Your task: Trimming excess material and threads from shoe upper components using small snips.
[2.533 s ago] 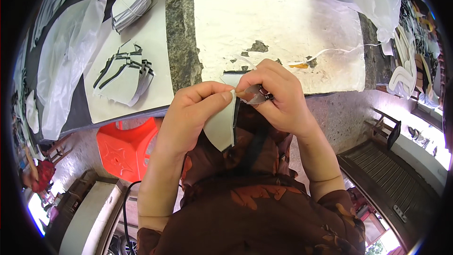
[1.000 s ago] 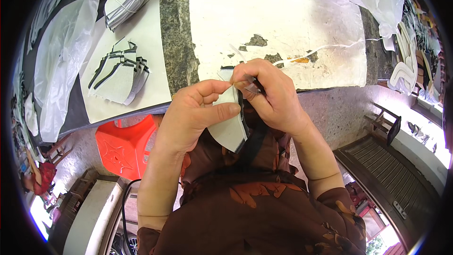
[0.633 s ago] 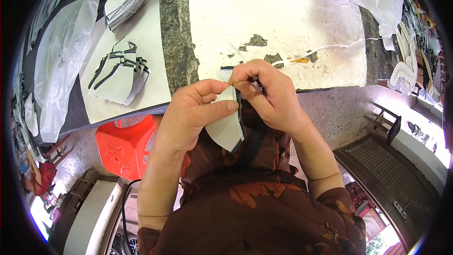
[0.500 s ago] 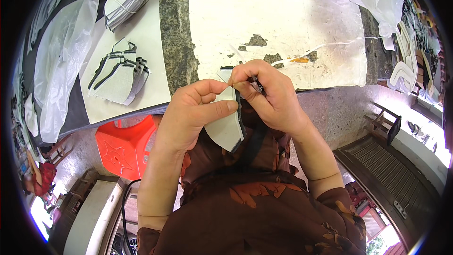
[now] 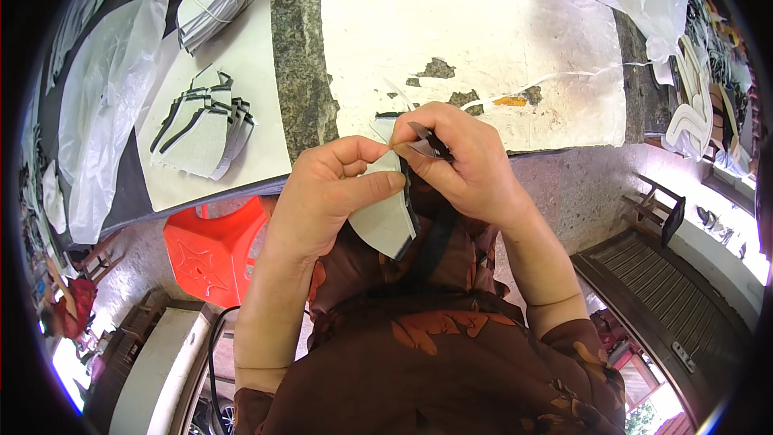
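Note:
My left hand (image 5: 342, 185) pinches a pale grey fabric piece (image 5: 380, 221) with a black-edged side. The piece hangs down over my lap, tilted, its upper end reaching the table's near edge. My right hand (image 5: 467, 165) meets the left at the piece's upper part, thumb and forefinger pressed together. Within its curled fingers sits a small dark metal bladed tool (image 5: 427, 139), its pointed end sticking out above the thumb; the rest is hidden. Whether the right fingertips also pinch a thread or the fabric, I cannot tell.
On the table's left lie a fanned pile of similar black-edged pieces (image 5: 201, 129) and a tied stack (image 5: 213, 4). A worn white sheet (image 5: 475, 40) covers the middle, crossed by a white strip (image 5: 555, 76). Clear plastic bags (image 5: 113, 105) flank it. A red stool (image 5: 211, 254) stands below left.
The dark metal tool has turned in my right hand, so more of its blade shows above the thumb. My left hand and the fabric piece have barely moved.

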